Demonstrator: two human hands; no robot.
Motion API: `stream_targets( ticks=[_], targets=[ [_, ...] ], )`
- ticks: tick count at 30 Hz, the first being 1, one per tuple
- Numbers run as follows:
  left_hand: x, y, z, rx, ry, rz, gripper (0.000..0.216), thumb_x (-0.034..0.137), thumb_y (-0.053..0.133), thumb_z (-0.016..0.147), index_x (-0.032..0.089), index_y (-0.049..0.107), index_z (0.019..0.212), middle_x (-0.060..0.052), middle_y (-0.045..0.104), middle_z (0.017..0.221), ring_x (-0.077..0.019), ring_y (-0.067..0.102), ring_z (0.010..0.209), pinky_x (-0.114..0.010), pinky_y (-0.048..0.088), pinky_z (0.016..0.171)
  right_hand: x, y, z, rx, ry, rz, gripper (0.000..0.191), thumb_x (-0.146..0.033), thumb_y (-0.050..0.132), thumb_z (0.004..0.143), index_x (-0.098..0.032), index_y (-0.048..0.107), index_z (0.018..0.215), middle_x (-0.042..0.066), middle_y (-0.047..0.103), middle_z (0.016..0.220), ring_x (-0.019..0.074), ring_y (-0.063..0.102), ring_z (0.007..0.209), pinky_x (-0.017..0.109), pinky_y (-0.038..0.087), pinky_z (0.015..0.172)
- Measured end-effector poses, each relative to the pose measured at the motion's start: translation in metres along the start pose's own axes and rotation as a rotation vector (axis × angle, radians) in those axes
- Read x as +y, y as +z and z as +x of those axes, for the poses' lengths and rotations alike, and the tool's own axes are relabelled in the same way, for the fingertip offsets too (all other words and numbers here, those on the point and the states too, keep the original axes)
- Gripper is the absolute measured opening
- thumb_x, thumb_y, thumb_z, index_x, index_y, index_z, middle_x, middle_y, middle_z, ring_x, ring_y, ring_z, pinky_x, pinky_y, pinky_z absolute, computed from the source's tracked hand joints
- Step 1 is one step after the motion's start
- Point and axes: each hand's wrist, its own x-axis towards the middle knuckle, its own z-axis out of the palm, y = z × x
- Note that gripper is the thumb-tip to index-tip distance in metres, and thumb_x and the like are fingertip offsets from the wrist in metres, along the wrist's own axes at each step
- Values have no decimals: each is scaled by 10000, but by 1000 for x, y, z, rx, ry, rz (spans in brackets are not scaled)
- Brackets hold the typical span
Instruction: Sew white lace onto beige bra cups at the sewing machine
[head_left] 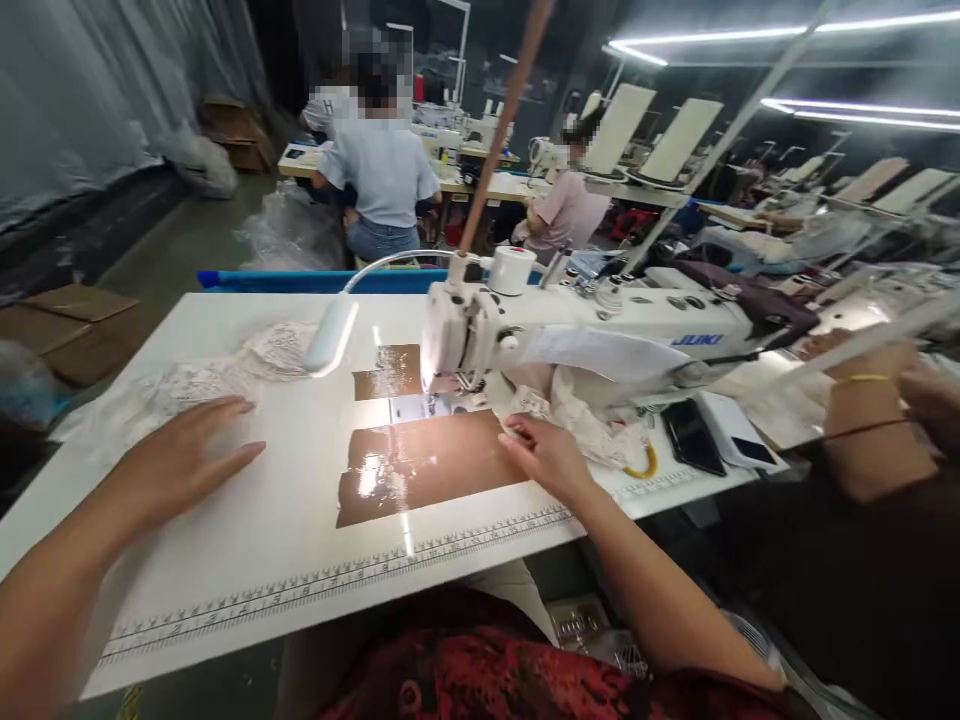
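Note:
My left hand (184, 455) lies flat on the white table, fingers stretched out, touching the edge of a pile of white lace fabric (187, 385). My right hand (544, 450) rests at the right edge of a glossy brown tape patch (420, 465), fingers loosely curled by a crumpled white fabric piece (577, 410); whether it grips anything is unclear. A white JUKI sewing machine (600, 330) stands just behind, its needle area (442, 385) lit.
A white gooseneck lamp head (330, 335) hangs over the table. A black phone (690, 435) and a white box (739, 430) lie under the machine arm. Another person's forearm with bracelets (870, 420) is at right. Other workers sit at machines behind. Cardboard boxes (75, 325) stand at left.

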Motion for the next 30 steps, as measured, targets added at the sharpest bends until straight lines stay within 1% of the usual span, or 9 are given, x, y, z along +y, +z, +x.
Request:
stream_targets(
  ticks=[4, 8, 11, 15, 17, 20, 24, 27, 30],
  targets=[
    [53, 13, -3, -185, 83, -186, 393, 539, 541, 833, 372, 559, 1187, 58, 522, 1363, -308, 508, 1214, -313, 543, 708, 54, -41, -14, 325, 337, -217, 352, -425, 580, 761, -155, 616, 983, 136, 651, 935, 262, 592, 802, 337, 405, 664],
    [118, 21, 1, -347, 279, -393, 376, 447, 554, 852, 280, 603, 1186, -66, 556, 1325, -305, 562, 1139, -342, 536, 808, 75, -59, -19, 351, 360, -133, 229, -407, 531, 778, -197, 546, 686, 53, 575, 695, 195, 510, 671, 305, 365, 614],
    [161, 27, 3, -515, 331, -610, 334, 401, 558, 872, 276, 607, 1178, -67, 581, 1284, -261, 543, 1175, -387, 462, 982, 77, -61, -22, 447, 289, 165, 266, -454, 518, 820, -213, 512, 707, -6, 507, 643, 159, 473, 632, 288, 374, 605],
    [213, 49, 3, -759, 136, -1107, 381, 454, 576, 870, 219, 603, 1169, -106, 615, 1228, -241, 578, 1140, -398, 456, 987, 64, -53, -29, 517, 203, 791, 286, -468, 607, 785, -227, 563, 933, 25, 599, 825, 188, 557, 747, 338, 451, 707],
    [241, 67, 4, -845, -5, -1375, 453, 523, 551, 868, 189, 602, 1170, -130, 619, 1218, -234, 598, 1107, -383, 475, 947, 49, -47, -35, 426, 145, 873, 319, -475, 630, 770, -234, 579, 973, 52, 621, 893, 216, 576, 815, 370, 468, 751],
    [279, 92, 8, -967, -186, -1677, 531, 629, 561, 805, 161, 647, 1040, -120, 676, 1052, -208, 647, 924, -327, 519, 794, 20, -39, -44, 43, -92, 812, 237, -452, 628, 778, -219, 602, 818, 36, 616, 839, 199, 571, 795, 342, 465, 760],
    [304, 107, 12, -888, -270, -1796, 414, 483, 746, 693, 127, 659, 887, -57, 665, 761, -146, 613, 671, -251, 485, 653, -5, -28, -50, -415, -423, 765, 215, -365, 581, 829, -205, 539, 693, 11, 605, 745, 155, 568, 731, 286, 459, 723],
    [299, 107, 14, -862, -285, -1764, 358, 353, 798, 663, 125, 666, 906, -34, 644, 723, -117, 587, 624, -224, 455, 618, 0, -24, -52, -469, -469, 778, 143, -320, 583, 845, -196, 579, 775, 43, 664, 849, 164, 613, 816, 290, 471, 765],
    [284, 95, 13, -864, -210, -1680, 287, 349, 749, 726, 125, 683, 894, -19, 615, 671, -91, 548, 553, -210, 428, 565, 19, -24, -55, -334, -393, 649, 125, -309, 589, 848, -192, 630, 857, 63, 686, 869, 185, 630, 855, 316, 470, 800]
  ],
)
